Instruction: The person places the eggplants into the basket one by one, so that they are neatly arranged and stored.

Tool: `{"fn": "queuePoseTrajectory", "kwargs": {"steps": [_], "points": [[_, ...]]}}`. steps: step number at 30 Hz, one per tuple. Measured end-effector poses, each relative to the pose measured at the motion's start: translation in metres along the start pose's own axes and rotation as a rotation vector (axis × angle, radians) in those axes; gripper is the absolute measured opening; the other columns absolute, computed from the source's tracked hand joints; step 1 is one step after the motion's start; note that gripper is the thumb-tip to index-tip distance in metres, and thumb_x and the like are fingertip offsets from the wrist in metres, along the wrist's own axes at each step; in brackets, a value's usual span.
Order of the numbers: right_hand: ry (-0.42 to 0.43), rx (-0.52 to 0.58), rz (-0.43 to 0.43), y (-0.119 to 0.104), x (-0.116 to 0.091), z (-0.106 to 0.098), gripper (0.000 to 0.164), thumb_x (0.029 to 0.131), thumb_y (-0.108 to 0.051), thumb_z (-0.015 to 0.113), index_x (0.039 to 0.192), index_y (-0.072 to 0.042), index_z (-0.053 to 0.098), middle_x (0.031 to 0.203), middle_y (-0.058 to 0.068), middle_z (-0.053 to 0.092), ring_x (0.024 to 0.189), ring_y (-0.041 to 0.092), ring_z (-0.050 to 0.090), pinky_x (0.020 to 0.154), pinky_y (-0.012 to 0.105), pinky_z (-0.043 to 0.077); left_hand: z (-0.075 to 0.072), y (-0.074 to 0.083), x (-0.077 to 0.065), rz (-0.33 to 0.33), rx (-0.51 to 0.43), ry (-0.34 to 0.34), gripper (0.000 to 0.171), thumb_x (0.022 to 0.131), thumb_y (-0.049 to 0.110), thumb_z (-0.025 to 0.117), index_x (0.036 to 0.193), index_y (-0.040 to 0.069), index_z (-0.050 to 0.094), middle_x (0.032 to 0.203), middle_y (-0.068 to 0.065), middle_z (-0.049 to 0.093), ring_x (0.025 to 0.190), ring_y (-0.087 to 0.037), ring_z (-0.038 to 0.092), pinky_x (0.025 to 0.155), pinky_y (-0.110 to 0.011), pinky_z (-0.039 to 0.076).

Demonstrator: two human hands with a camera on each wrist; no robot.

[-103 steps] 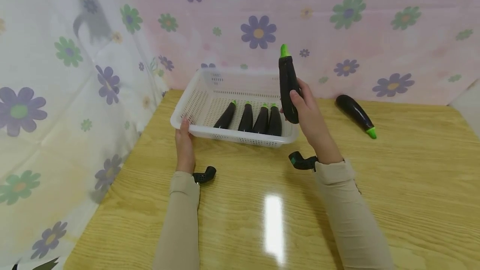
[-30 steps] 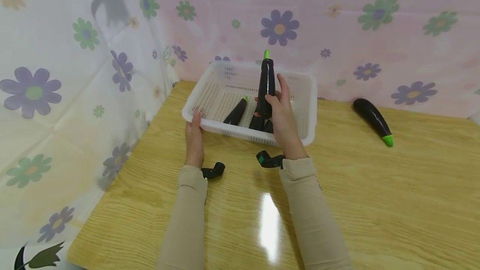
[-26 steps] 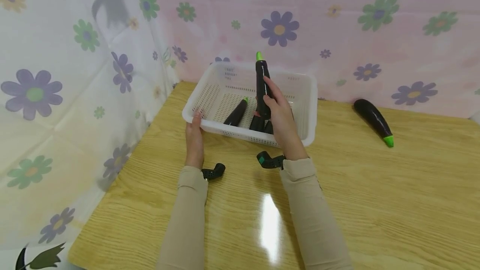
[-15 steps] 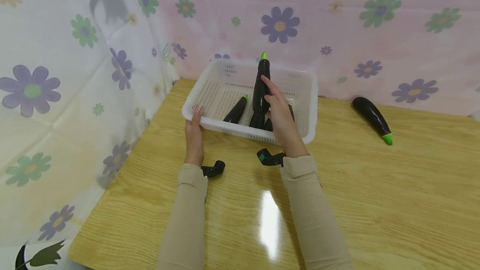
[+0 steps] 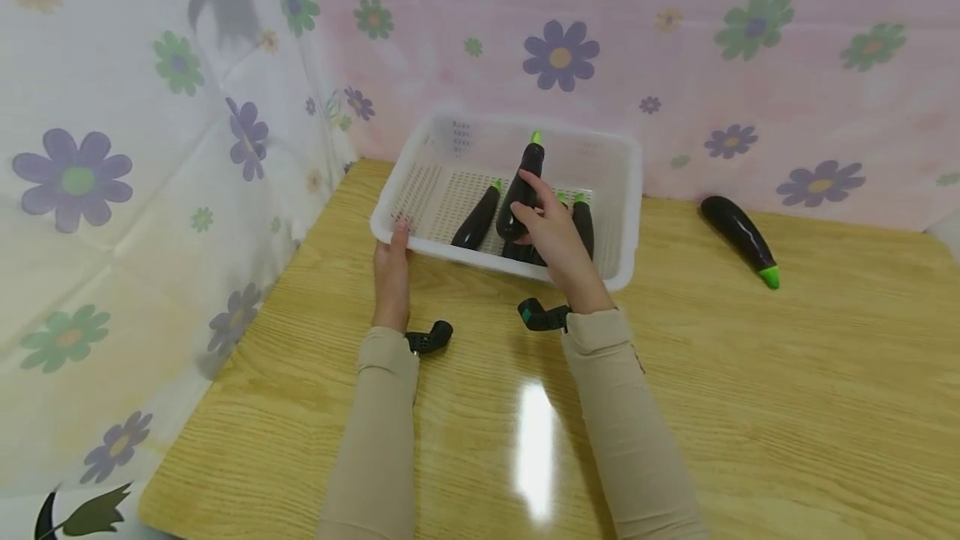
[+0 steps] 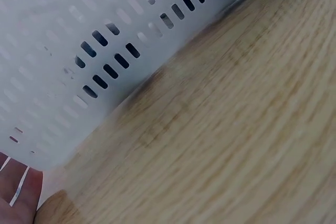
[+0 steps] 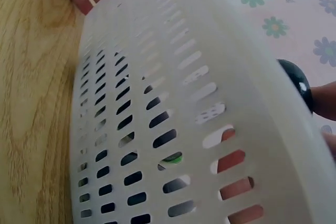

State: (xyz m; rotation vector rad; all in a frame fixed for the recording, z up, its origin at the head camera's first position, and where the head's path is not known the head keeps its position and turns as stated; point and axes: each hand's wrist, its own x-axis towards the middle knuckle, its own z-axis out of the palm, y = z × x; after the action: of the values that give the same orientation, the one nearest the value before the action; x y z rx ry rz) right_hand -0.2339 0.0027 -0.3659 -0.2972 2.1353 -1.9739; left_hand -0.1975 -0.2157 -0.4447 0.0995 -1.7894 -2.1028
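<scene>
My right hand (image 5: pixel 561 244) grips a dark eggplant (image 5: pixel 517 198) with a green stem end, thumb on the near side, low inside the white plastic basket (image 5: pixel 480 140). Left of it another eggplant (image 5: pixel 477 219) lies in the basket. More lie below and to the right, including an eggplant (image 5: pixel 583 227) partly behind the hand. My left hand (image 5: pixel 392 282) holds the basket's front left corner, thumb over the rim. In the right wrist view the basket wall (image 7: pixel 252 66) hides most of the held eggplant (image 7: pixel 294 77); its fingers (image 7: pixel 325 100) show at the edge.
One more eggplant (image 5: pixel 738 236) lies on the wooden table (image 5: pixel 750 373) to the right, stem toward me. A flowered cloth (image 5: pixel 645 32) hangs close behind the basket, and another stands along the left side.
My right hand has carried the eggplant leftward from over the basket's right side and lowered it among the others. My left hand keeps its hold on the corner.
</scene>
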Motion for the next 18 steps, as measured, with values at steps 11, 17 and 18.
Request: {"fn": "queuePoseTrajectory", "kwargs": {"steps": [11, 17, 18], "points": [[-0.080, -0.149, 0.100, -0.002, 0.008, 0.000, 0.054, 0.092, -0.027, 0.048, 0.137, -0.040, 0.021, 0.147, -0.008, 0.004, 0.118, 0.020, 0.037, 0.081, 0.042, 0.045, 0.003, 0.005, 0.003, 0.017, 0.007, -0.012, 0.047, 0.095, 0.035, 0.039, 0.138, 0.017, 0.032, 0.136, -0.003, 0.040, 0.125, -0.016, 0.035, 0.102, -0.027, 0.024], [-0.115, -0.313, 0.132, 0.001, 0.015, 0.004, 0.059, 0.091, -0.031, 0.050, 0.139, -0.040, 0.017, 0.148, -0.006, 0.008, 0.117, 0.019, 0.039, 0.076, 0.035, 0.047, 0.002, 0.014, -0.005, 0.010, 0.035, -0.022, 0.048, 0.096, 0.031, 0.038, 0.139, 0.014, 0.028, 0.138, -0.006, 0.038, 0.126, -0.019, 0.033, 0.103, -0.029, 0.024], [-0.121, -0.348, 0.130, 0.002, 0.016, 0.005, 0.059, 0.091, -0.032, 0.050, 0.139, -0.040, 0.016, 0.147, -0.006, 0.010, 0.115, 0.020, 0.041, 0.075, 0.035, 0.048, 0.002, 0.016, -0.007, 0.011, 0.041, -0.023, 0.048, 0.096, 0.032, 0.038, 0.139, 0.014, 0.028, 0.138, -0.006, 0.038, 0.126, -0.020, 0.034, 0.103, -0.029, 0.024]]}}
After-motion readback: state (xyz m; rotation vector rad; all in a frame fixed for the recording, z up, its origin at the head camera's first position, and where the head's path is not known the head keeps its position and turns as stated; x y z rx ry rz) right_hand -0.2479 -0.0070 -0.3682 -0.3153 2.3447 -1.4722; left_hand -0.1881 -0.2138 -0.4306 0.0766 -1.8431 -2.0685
